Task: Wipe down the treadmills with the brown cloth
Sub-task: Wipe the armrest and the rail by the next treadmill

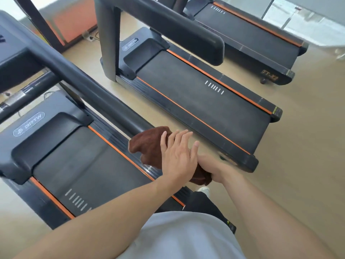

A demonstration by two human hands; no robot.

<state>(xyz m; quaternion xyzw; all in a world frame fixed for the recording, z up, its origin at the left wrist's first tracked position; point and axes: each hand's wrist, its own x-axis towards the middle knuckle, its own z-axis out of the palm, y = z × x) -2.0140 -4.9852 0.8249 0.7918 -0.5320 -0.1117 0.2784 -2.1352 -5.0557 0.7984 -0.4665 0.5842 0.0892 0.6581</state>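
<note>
Both hands meet at centre frame: left hand (177, 156), fingers straight, presses the brown cloth (149, 144) over the nearest treadmill's handrail (93, 86); right hand (211, 167) grips its lower end. Two treadmills beyond look untouched.

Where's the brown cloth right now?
In the head view, lower centre: the brown cloth is draped over the end of the nearest treadmill's handrail, under the flat left hand, with the right hand gripping its near end.

Brown cloth (149, 144) bunched over near treadmill (78, 165) handrail (89, 86) end.
</note>
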